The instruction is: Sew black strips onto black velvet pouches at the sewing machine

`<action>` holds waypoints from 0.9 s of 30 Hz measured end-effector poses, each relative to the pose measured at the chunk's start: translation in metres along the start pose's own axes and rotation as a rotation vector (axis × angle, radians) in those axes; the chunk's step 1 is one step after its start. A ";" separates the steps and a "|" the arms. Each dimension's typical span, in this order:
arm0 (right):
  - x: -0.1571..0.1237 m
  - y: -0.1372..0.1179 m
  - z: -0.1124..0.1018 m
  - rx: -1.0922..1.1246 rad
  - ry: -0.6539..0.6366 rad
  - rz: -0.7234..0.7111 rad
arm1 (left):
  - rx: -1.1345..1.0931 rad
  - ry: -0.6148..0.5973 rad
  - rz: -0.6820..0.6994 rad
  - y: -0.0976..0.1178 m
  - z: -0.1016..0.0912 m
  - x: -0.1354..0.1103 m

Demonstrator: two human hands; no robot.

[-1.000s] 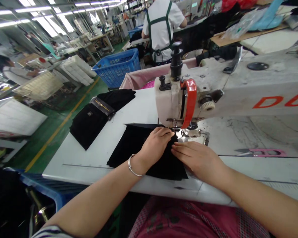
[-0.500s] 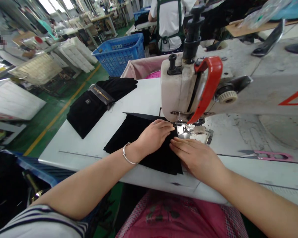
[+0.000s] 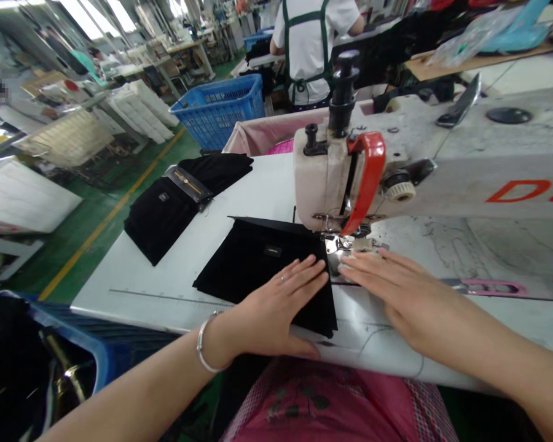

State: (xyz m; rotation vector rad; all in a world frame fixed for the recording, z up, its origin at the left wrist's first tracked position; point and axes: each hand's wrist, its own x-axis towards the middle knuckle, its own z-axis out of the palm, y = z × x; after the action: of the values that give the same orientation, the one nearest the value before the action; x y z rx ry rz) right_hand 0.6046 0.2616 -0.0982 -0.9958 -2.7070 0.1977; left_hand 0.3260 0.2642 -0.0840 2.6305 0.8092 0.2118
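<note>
A black fabric piece with a small dark label (image 3: 239, 261) lies flat on the white sewing table, its right edge beside the presser foot (image 3: 334, 245) of the sewing machine (image 3: 320, 178). My left hand (image 3: 276, 307) rests on the fabric's front right part, fingers stretched out and thumb apart near the table edge. To the right of the fabric, my right hand (image 3: 391, 285) lies with fingers extended, their tips close to the presser foot. It holds nothing that I can see. A silver bangle circles my left wrist.
A stack of black pieces with a zipper strip (image 3: 159, 212) lies at the table's left. Pink-handled scissors (image 3: 493, 286) rest beyond my right forearm. Behind stand a blue basket (image 3: 219, 110) and a person in a green-strapped apron (image 3: 304, 55). A blue crate (image 3: 102, 362) is at lower left.
My left hand has slid back toward me, uncovering the fabric's label, and its fingers have spread. My right hand has moved right, off the fabric. The fabric is nearly in the same place.
</note>
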 end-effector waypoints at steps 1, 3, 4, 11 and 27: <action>-0.004 0.005 -0.002 -0.030 -0.001 0.026 | 0.004 -0.008 0.022 0.007 0.003 -0.007; -0.003 0.015 0.000 -0.097 0.019 0.087 | -0.015 0.039 0.030 0.016 0.011 -0.017; 0.003 0.018 0.003 -0.140 0.045 0.136 | -0.042 0.092 0.017 0.019 0.015 -0.020; 0.037 -0.002 0.013 -0.146 0.192 0.236 | -0.230 0.440 -0.167 0.018 0.033 -0.016; 0.003 -0.078 0.041 0.509 0.426 0.340 | -0.317 0.616 -0.406 0.022 0.024 -0.013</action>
State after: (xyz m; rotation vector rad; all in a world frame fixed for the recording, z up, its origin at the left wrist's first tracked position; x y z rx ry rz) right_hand 0.5426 0.2028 -0.1200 -1.1612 -1.9515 0.6214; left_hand 0.3324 0.2320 -0.0979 2.0521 1.3498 0.9725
